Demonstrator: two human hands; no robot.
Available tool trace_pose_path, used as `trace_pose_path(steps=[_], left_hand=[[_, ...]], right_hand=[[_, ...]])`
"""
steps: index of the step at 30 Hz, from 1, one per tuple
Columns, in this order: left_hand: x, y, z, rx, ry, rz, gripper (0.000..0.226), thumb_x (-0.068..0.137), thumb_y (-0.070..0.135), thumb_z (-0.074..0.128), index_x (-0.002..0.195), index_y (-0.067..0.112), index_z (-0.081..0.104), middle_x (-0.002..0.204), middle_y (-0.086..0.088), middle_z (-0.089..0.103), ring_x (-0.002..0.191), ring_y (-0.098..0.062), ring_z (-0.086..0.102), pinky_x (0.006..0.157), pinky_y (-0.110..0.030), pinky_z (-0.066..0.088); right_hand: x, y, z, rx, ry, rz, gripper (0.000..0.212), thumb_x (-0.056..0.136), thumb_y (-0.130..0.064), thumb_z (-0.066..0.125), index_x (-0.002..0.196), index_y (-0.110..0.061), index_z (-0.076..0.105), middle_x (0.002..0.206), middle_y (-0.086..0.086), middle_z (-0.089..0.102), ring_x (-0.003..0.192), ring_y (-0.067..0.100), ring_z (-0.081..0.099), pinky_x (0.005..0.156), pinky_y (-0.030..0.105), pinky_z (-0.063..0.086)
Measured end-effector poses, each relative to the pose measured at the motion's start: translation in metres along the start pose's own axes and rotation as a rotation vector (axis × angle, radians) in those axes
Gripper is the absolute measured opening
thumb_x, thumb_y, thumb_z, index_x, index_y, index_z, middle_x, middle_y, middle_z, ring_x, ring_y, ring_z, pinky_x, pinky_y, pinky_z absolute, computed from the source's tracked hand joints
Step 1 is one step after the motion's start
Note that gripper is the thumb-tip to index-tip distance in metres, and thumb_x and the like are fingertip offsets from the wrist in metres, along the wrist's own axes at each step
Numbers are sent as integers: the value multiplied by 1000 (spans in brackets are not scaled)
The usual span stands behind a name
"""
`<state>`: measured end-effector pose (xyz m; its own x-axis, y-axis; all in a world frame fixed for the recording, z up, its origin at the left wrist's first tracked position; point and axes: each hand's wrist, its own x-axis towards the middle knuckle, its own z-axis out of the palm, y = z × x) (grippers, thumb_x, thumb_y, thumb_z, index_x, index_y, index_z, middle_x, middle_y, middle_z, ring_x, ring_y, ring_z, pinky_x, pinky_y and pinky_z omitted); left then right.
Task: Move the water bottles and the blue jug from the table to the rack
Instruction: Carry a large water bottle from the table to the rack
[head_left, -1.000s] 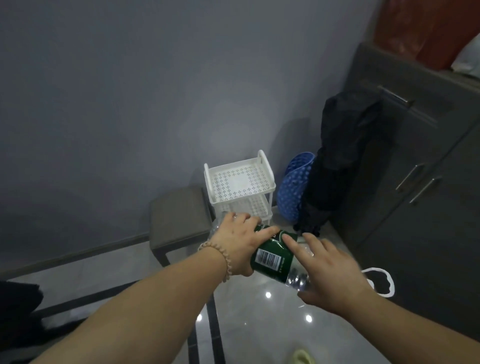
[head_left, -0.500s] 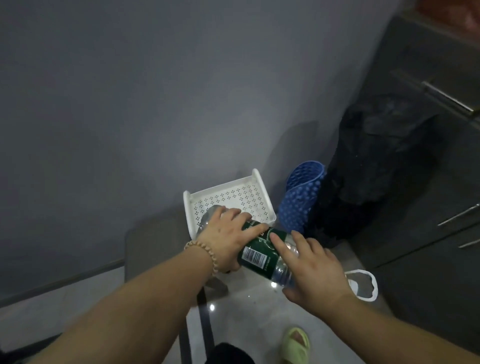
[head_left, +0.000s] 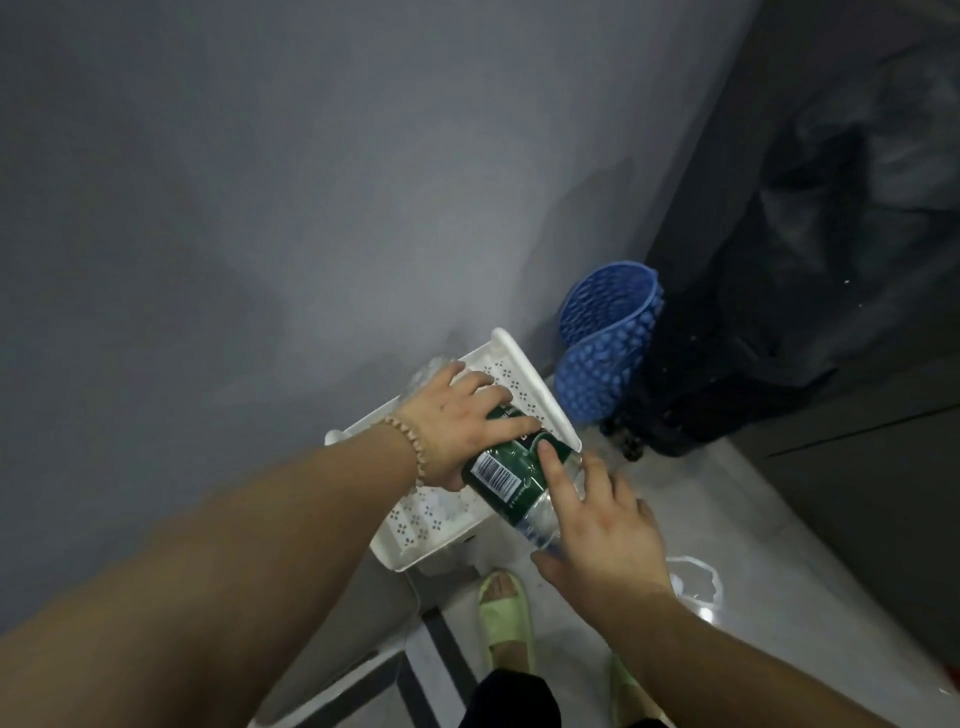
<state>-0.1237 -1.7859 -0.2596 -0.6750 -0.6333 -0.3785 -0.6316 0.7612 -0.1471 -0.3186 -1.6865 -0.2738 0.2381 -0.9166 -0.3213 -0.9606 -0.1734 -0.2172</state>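
A clear water bottle with a green label (head_left: 511, 467) lies tilted over the top shelf of the white perforated rack (head_left: 558, 415). My left hand (head_left: 465, 423) grips its upper half from above. My right hand (head_left: 597, 525) holds its lower, clear end, fingers laid along the label. The bottle's far end shows faintly beyond my left hand. No blue jug is in view.
A rolled blue studded mat (head_left: 605, 345) leans against the wall right of the rack. Dark bags (head_left: 779, 332) and a dark cabinet (head_left: 883, 493) fill the right side. My feet in green sandals (head_left: 506, 618) stand on the grey floor before the rack.
I have stepped closer and the view tilts down. The bottle, held in both hands, has moved from in front of the rack to over its top shelf.
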Motion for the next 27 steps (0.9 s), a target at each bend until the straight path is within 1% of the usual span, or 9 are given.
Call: trace_pose_path(steps=[2, 7, 9, 12, 16, 19, 21, 24, 27], left_hand=[[8, -14, 10, 6, 3, 64, 99, 60, 50, 76, 140, 39, 20, 135, -6, 43, 125, -31, 37, 105, -56, 25], [25, -38, 30, 24, -14, 180, 98, 62, 47, 77, 142, 37, 19, 138, -8, 40, 128, -32, 33, 108, -58, 21], [31, -43, 35, 28, -12, 203, 98, 64, 47, 76, 142, 37, 18, 138, -8, 39, 130, -33, 32, 109, -59, 20], [40, -52, 43, 43, -5, 227, 99, 64, 45, 77, 143, 37, 17, 139, -9, 37, 131, -33, 30, 109, -59, 19], [51, -60, 53, 60, 25, 244, 100, 62, 43, 79, 142, 36, 19, 138, -9, 39, 130, -33, 32, 109, -59, 21], [57, -66, 63, 53, 51, 257, 103, 58, 43, 82, 140, 36, 20, 136, -8, 41, 129, -32, 33, 108, -59, 23], [60, -68, 69, 48, 56, 256, 104, 59, 43, 82, 141, 36, 18, 137, -8, 40, 130, -32, 31, 109, -59, 22], [62, -65, 76, 31, 45, 235, 105, 62, 42, 81, 142, 37, 14, 141, -8, 35, 134, -32, 27, 110, -59, 19], [61, -60, 84, -20, 2, 185, 110, 63, 39, 82, 144, 39, 7, 150, -7, 24, 140, -31, 15, 114, -55, 10]], right_hand=[[7, -11, 6, 16, -13, 43, 122, 47, -52, 84, 146, -23, 19, 128, 22, 50, 100, 37, 56, 74, 48, 53], [22, -29, 21, 43, -10, 91, 116, 69, -61, 67, 145, -28, -15, 148, 18, 28, 119, 32, 43, 91, 44, 45], [26, -32, 26, 50, -5, 106, 115, 73, -62, 64, 144, -28, -19, 150, 18, 23, 123, 32, 40, 94, 44, 44], [36, -36, 30, 47, 0, 151, 120, 65, -61, 73, 146, -28, -9, 144, 21, 36, 116, 36, 48, 86, 47, 49], [46, -36, 38, 32, 4, 139, 113, 73, -61, 65, 144, -28, -16, 149, 21, 26, 125, 36, 39, 95, 46, 45], [55, -35, 44, 43, 22, 186, 119, 54, -55, 82, 147, -22, 15, 134, 26, 46, 108, 41, 54, 77, 50, 53], [59, -34, 53, 54, 67, 198, 118, 47, -51, 87, 144, -19, 27, 128, 27, 51, 101, 42, 57, 71, 51, 54], [59, -32, 60, 34, 111, 187, 117, 45, -52, 87, 142, -19, 31, 128, 28, 51, 101, 44, 57, 72, 53, 54], [58, -32, 68, 1, 141, 157, 116, 51, -54, 84, 146, -22, 26, 135, 26, 47, 108, 47, 55, 77, 55, 52]])
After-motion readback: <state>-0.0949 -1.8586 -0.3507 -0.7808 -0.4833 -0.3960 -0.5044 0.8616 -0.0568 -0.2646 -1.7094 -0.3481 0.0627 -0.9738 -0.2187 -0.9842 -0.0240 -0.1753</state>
